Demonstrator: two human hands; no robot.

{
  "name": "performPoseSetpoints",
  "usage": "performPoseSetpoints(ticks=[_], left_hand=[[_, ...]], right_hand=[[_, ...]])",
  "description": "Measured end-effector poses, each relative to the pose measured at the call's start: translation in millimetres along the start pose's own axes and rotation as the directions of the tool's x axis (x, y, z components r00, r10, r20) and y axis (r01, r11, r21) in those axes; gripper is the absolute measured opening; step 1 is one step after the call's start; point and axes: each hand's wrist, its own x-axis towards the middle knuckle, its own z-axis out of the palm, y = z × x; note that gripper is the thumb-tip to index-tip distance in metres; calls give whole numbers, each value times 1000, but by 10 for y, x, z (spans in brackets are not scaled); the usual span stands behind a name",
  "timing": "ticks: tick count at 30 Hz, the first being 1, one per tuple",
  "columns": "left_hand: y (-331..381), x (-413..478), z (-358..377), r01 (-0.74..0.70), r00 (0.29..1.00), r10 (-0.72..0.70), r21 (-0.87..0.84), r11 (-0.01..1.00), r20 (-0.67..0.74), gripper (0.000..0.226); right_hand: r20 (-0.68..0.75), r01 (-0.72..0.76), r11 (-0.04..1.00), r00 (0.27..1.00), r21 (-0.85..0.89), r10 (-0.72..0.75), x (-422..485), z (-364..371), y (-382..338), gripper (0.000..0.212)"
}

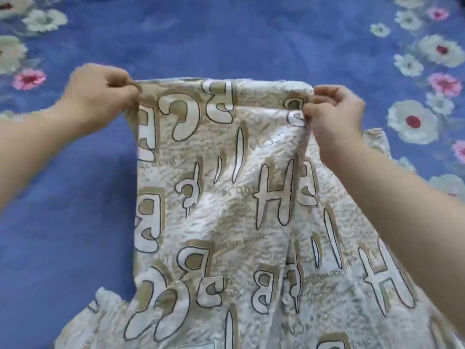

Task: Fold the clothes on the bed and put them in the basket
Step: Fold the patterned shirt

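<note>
A cream and beige garment (226, 210) printed with large outlined letters lies spread on the bed, running from the middle of the view down to the bottom edge. My left hand (100, 96) pinches its far left corner. My right hand (334, 114) pinches its far right corner. Between the two hands the far edge is stretched straight and held a little above the bedcover. The near part of the garment flares wider and lies rumpled. No basket is in view.
The bed is covered by a blue bedcover (226, 34) with white and pink flowers (412, 122) along the left and right sides. Part of the garment sticks out beyond my right forearm.
</note>
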Motion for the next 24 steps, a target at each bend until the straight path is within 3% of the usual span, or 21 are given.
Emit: performPoseSetpoints(ticks=[3, 5, 7, 10, 12, 15, 18, 21, 24], left_hand=[[-73, 193, 158, 216, 970, -219, -45, 975, -101, 30], [-103, 153, 447, 381, 915, -384, -47, 923, -123, 38], [-69, -4, 710, 497, 855, -506, -102, 862, -111, 54], [-157, -206, 925, 465, 865, -479, -119, 877, -151, 55], [-289, -208, 928, 382, 885, -411, -163, 910, -218, 36], [-443, -91, 869, 387, 820, -485, -329, 861, -305, 14], [-446, -62, 929, 452, 785, -556, -361, 816, -274, 33], [-89, -456, 987, 333, 856, -367, -155, 930, -364, 45], [437, -1299, 1097, -128, 930, 100, -56, 990, -353, 35]], right_hand=[[109, -128, 991, 985, -39, 132, 140, 245, 75, 26], [192, -239, 969, 950, -60, 246, 91, 360, 225, 34], [195, -246, 957, 942, -152, 273, 6, 410, 369, 46], [242, -177, 928, 934, -328, 263, -160, 400, 476, 46], [269, -96, 911, 938, -402, 218, -144, 364, 537, 21], [178, -14, 904, 979, -428, 100, -84, 370, 582, 14], [138, -62, 899, 981, -433, 134, -160, 355, 605, 17], [184, -73, 920, 971, -385, 154, -370, 264, 590, 28], [219, -109, 921, 955, -373, 202, -719, 75, 619, 28]])
